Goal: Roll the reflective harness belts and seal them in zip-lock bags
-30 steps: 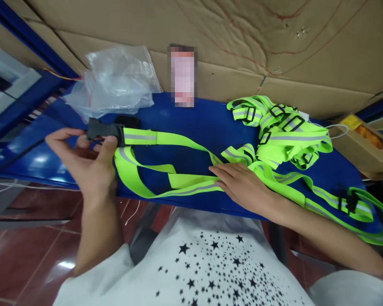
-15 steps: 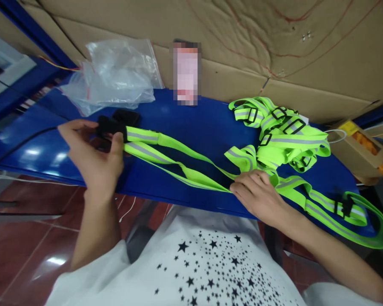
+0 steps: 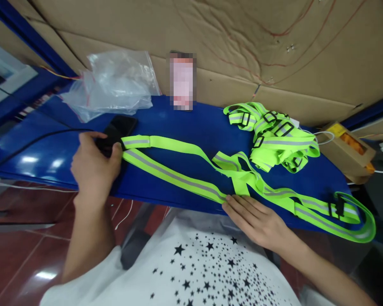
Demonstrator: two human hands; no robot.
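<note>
My left hand (image 3: 95,163) is closed around the black end piece (image 3: 110,144) of a neon-green reflective strap (image 3: 178,175), over the left part of the table. Two bands of the strap run right from that piece, spread apart, each with a grey stripe. Flat on the lower band, near the table's front edge, lies my right hand (image 3: 258,219) with its fingers stretched out; its thumb is hidden. Beyond it the strap continues to a black buckle (image 3: 338,207) and a loop at the right. A black rectangular object (image 3: 124,125) lies just behind my left hand.
Clear plastic bags (image 3: 115,85) lie at the back left of the blue table (image 3: 166,121). A blurred phone-like object (image 3: 182,83) leans on the cardboard wall. More reflective straps (image 3: 274,138) are heaped at the back right, by a small cardboard box (image 3: 347,144). A black cable (image 3: 41,140) crosses the left.
My right hand has gone from gripping the bands to lying flat, slightly nearer the front edge. The two bands have spread apart. My left hand keeps hold of the black end piece, now lower.
</note>
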